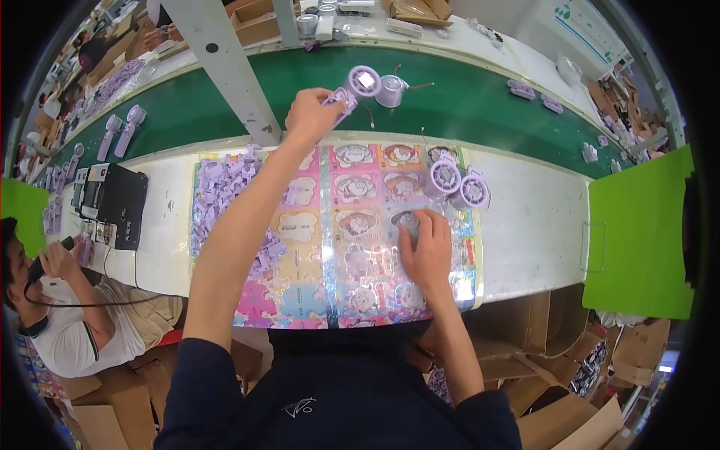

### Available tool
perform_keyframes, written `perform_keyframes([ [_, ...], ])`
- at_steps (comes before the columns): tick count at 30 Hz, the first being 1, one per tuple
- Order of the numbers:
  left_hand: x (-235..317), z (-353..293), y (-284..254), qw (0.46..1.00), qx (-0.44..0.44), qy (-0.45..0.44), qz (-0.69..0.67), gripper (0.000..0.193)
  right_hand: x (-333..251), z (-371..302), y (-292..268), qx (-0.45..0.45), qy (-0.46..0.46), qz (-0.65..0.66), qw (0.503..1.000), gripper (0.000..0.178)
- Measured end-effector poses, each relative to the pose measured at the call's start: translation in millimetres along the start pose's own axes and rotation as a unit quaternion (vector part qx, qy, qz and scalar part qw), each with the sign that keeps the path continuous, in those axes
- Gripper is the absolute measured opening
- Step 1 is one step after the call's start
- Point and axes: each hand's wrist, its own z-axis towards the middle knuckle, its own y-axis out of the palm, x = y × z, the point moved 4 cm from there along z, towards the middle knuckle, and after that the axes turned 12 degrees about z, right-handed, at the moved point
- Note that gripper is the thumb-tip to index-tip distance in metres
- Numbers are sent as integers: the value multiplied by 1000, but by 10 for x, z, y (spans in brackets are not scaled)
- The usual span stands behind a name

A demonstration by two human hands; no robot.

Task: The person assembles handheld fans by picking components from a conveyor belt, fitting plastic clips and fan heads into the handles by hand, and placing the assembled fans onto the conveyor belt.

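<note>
My left hand [310, 118] reaches out over the green belt, its fingers closed round the handle of a lilac handheld fan [364, 80]. The fan's round head points away from me, with a white square at its middle. Just right of that head, a translucent lilac round housing [390, 91] with thin wires lies on the belt. My right hand [428, 251] rests on the printed mat [304, 259], fingers stretched and slightly bent, with nothing visible in them. Beyond it are two lilac round fan heads [444, 177] at the mat's right side.
A heap of small lilac plastic parts [225, 184] covers the mat's left side. Farther left stands a black box-shaped device [120, 204], and a person [82, 300] works beside it. More lilac fans [129, 129] lie along the green belt [465, 97]. A white post [225, 67] rises near my left arm.
</note>
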Motion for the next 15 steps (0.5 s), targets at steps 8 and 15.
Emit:
perform_keyframes([
  [8, -396, 855, 116, 983, 33, -181, -14, 46, 13, 102, 33, -33, 39, 17, 999, 31],
  [15, 57, 932, 4, 967, 139, -48, 208, 56, 65, 147, 10, -41, 57, 10, 997, 31],
])
